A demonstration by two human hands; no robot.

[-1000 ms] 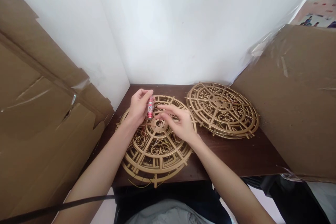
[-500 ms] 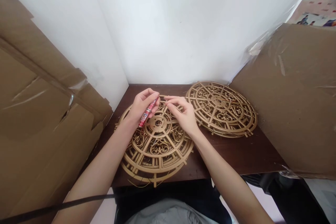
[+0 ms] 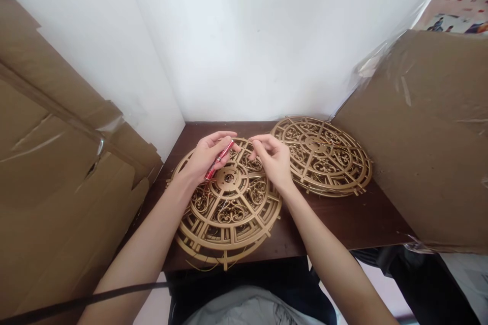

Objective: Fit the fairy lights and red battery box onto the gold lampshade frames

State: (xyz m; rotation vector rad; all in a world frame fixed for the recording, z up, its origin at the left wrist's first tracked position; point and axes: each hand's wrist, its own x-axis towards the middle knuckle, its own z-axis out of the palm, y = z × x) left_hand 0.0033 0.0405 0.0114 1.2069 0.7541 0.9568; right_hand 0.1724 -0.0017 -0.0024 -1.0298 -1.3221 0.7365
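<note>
My left hand (image 3: 204, 157) is closed round a small red tube (image 3: 218, 160), held slantwise with its tip towards my right hand. My right hand (image 3: 272, 160) has its fingers curled and pinched together near the tube's tip; what they hold, if anything, is too small to make out. Both hands hover over the far part of a stack of round gold fretwork discs (image 3: 229, 208) on a dark brown table (image 3: 335, 223).
A second stack of gold fretwork discs (image 3: 324, 157) lies at the back right of the table. Large cardboard sheets stand at the left (image 3: 64, 172) and right (image 3: 427, 147). White walls meet in a corner behind. A dark strap (image 3: 76, 302) crosses the lower left.
The red tube has tipped from upright to slanting in my left hand. My right hand rose from the disc's hub, its fingers curling up to the tube's tip.
</note>
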